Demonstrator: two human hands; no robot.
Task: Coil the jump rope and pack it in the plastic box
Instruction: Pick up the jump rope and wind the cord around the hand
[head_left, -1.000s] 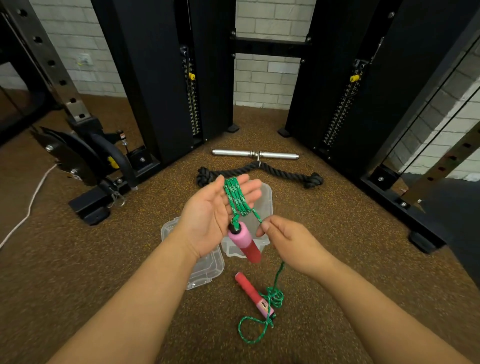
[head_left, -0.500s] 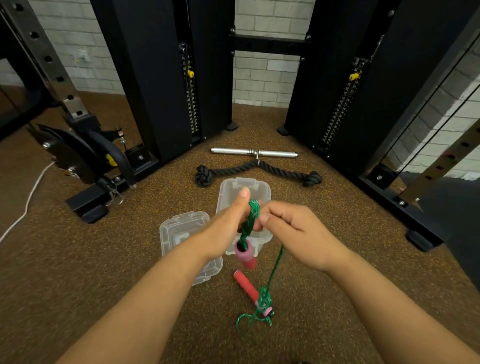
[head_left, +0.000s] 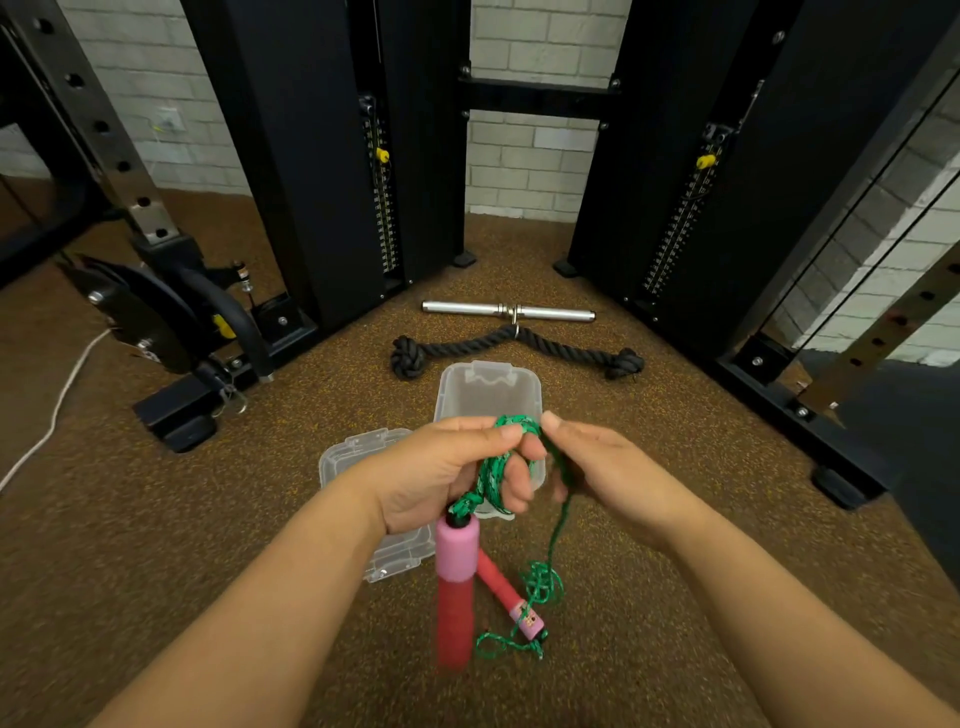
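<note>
- Left hand (head_left: 447, 467) gripped the green rope (head_left: 493, 467) coils; one handle (head_left: 455, 587) hung below.
- Right hand (head_left: 602, 467) pinched the rope's free run.
- Second handle (head_left: 506, 587) lay on the floor beside the open plastic box (head_left: 488, 387).
- Best practice, as judged: keep loops even and taut.

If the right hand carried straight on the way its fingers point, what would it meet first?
Probably the green rope loops wrapped on the left hand: the right hand points left at them, almost touching, though depth is unclear.
</note>
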